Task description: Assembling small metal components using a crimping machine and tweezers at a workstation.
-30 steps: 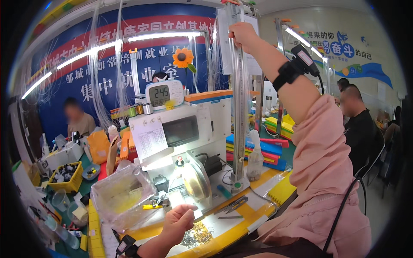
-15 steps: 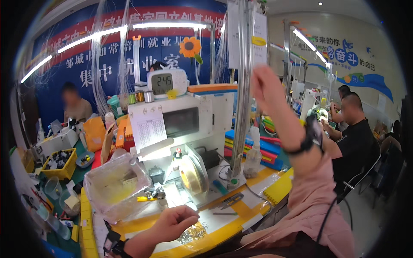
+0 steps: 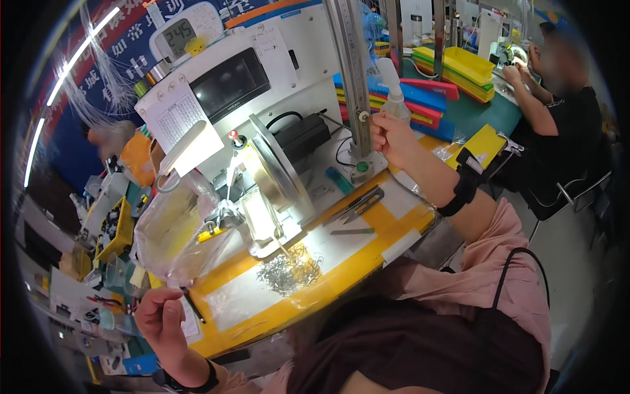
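Observation:
My right hand (image 3: pixel 391 138) is raised beside an upright metal post (image 3: pixel 355 79). Its fingers are pinched together at a small round knob (image 3: pixel 364 117) on the post; whether they grip it or something finer is hidden. Over the table's near left edge, my left hand (image 3: pixel 162 322) is loosely curled, thumb and forefinger apart, with nothing visible in it. A lit machine with a large metal wheel (image 3: pixel 266 174) stands between the hands. In front of it lies a heap of small bent wire pieces (image 3: pixel 289 270), silvery and gold.
Dark tweezers (image 3: pixel 363 206) and a thin blade-like tool (image 3: pixel 352 231) lie right of the heap. A spray bottle (image 3: pixel 395 92) and coloured trays (image 3: pixel 426 108) stand behind my right hand. A plastic-wrapped box (image 3: pixel 172 226) sits left of the machine. A co-worker (image 3: pixel 567 98) sits far right.
My right hand has come down from high beside the post to its knob. My left hand has moved left, away from the wire heap. The view has tilted down.

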`<state>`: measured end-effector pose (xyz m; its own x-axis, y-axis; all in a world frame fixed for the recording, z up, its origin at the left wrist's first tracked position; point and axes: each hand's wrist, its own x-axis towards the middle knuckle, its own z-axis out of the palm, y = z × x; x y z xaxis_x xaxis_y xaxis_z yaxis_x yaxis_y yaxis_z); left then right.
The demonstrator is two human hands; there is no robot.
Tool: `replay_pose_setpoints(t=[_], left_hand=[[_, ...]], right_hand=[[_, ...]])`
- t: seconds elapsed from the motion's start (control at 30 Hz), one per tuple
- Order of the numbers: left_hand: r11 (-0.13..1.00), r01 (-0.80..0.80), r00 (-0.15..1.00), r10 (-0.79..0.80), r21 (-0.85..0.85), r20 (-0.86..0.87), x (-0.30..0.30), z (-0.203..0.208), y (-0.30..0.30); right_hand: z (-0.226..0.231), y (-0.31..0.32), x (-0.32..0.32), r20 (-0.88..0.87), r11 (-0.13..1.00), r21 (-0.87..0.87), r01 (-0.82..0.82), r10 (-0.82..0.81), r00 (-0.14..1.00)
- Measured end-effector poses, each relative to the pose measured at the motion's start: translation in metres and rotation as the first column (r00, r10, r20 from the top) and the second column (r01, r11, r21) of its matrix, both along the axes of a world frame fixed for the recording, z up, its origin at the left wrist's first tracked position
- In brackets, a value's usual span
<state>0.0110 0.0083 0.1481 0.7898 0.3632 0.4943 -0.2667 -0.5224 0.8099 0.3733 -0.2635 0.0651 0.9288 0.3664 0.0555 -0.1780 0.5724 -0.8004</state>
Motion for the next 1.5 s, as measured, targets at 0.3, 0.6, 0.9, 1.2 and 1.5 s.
replay_pose_setpoints(t=[0.3,0.6,0.9,1.2,1.5], left_hand=[[0.974,0.124,0.97,-0.159,-0.187,-0.183,-0.001,-0.016,-0.015],[0.903,0.344,0.823,-0.422,-0.258,-0.379,0.043,-0.034,-0.028],[0.901,0.411,0.839,-0.433,-0.139,-0.329,0.098,-0.041,-0.034],[0.895,0.443,0.861,-0.439,-0.048,-0.255,0.099,-0.062,-0.022],[0.874,0.409,0.879,-0.454,-0.26,-0.144,0.136,-0.069,-0.025]], right_hand=[[-0.001,0.009,-0.014,0.028,0.986,-0.156,-0.063,0.068,0.997],[-0.001,0.011,-0.019,0.103,0.979,-0.2,-0.034,0.056,0.993],[-0.006,0.018,-0.014,0.085,0.98,-0.149,0.134,-0.123,0.989],[-0.007,0.027,-0.024,0.172,0.959,-0.243,0.149,-0.109,0.979],[0.001,0.047,-0.051,0.107,0.983,-0.183,-0.015,0.035,0.994]])
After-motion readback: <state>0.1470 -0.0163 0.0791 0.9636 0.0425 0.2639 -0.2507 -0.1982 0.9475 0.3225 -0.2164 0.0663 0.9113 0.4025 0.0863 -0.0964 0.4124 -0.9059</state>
